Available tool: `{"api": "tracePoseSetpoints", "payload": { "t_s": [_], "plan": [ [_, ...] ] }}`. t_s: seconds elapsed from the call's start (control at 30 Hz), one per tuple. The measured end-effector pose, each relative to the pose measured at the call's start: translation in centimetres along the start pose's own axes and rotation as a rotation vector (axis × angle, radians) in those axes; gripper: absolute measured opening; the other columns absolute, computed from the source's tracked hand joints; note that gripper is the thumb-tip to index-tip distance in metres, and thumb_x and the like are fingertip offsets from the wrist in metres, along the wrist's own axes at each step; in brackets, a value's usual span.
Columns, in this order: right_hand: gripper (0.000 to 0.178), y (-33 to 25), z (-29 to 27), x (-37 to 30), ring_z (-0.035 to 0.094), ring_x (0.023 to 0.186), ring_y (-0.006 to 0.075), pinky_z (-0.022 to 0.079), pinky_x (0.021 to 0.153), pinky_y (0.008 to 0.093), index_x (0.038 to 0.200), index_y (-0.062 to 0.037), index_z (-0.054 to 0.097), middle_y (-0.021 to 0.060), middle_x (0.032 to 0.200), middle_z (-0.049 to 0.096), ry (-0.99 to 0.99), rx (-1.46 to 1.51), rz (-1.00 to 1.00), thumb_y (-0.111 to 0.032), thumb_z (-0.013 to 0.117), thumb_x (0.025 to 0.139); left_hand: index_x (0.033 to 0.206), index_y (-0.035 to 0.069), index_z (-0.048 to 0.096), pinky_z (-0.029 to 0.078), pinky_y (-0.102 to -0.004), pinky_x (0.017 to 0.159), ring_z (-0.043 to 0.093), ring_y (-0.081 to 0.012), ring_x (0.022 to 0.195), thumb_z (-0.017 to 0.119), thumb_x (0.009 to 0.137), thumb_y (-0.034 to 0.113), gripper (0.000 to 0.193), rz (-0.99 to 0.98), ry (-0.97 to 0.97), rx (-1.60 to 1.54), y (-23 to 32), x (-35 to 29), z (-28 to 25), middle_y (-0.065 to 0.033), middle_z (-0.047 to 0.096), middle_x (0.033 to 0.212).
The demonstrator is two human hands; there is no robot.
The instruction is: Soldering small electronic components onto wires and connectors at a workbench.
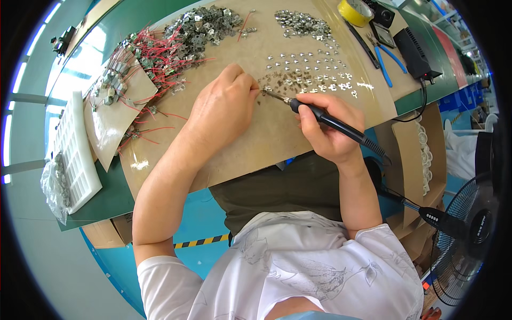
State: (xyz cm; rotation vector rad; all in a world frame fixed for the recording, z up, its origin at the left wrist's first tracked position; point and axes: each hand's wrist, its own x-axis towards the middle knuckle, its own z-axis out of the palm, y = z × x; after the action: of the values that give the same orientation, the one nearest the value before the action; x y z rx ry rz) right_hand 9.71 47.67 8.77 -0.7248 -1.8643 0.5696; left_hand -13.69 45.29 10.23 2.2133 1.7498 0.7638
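Observation:
Over the brown work sheet [288,138], my left hand [226,101] is closed in a pinch. What its fingertips hold is too small and too hidden to make out. My right hand [336,128] grips a black soldering iron [368,142] like a pen. The iron's metal tip points left and reaches close to my left fingertips. Just beyond the tip lie small shiny metal pieces [330,87], some standing in loose rows. Brownish specks [290,80] are scattered among them.
Further back lie a pile of shiny metal parts [301,24] and a heap of grey metal pieces [208,24] with red wires [154,56]. Yellow tape [356,13], blue-handled pliers [392,61] and a black box [416,53] sit right. A white tray [77,154] leans left; a fan [464,229] stands lower right.

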Motion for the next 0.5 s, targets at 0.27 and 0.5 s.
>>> {"api": "tracePoseSetpoints", "payload": {
  "t_s": [0.27,0.5],
  "plan": [
    [0.014,-0.16,-0.11,-0.02,0.062,0.056,0.01,0.048,0.051,0.0248,0.102,0.0007,0.077,0.0059,0.075,0.072,-0.003,-0.002,-0.012,-0.001,0.078,0.088,0.1,0.002,0.074,0.059,-0.0472,0.084,0.071,-0.0388,0.093,0.07,0.098,0.012,0.011,0.005,-0.005,0.007,-0.04,-0.05,-0.01,-0.016,0.067,0.106],
    [0.016,-0.23,-0.54,-0.4,0.075,0.066,0.0136,0.06,0.059,0.0249,0.109,0.0052,0.075,0.011,0.084,0.077,-0.032,0.016,0.065,0.003,0.07,0.094,0.1,0.002,0.074,0.059,-0.0471,0.085,0.071,-0.0385,0.093,0.069,0.099,0.013,0.012,-0.001,-0.01,0.022,-0.06,0.07,-0.02,-0.0158,0.067,0.106]
  ]
}}
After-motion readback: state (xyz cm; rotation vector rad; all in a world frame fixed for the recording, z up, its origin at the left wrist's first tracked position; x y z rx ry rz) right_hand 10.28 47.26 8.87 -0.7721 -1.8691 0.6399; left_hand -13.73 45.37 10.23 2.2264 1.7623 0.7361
